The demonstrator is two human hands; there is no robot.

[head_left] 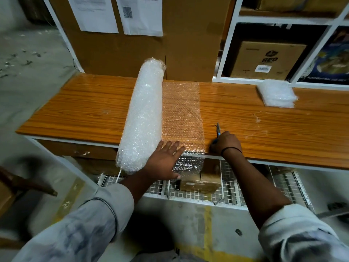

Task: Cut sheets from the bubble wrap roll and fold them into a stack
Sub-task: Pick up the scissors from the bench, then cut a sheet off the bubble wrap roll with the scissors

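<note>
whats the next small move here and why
Probably bring the blue-handled cutter in the right hand left to the unrolled sheet beside the bubble wrap roll and start cutting: the left hand presses the sheet flat, and the blade lies off it.

You can read only one word: "RED", in dark letters on the cardboard box on the shelf ahead of you, above a white barcode label. The paper sheet pinned up front carries a QR code; its print is too small to read.
</note>
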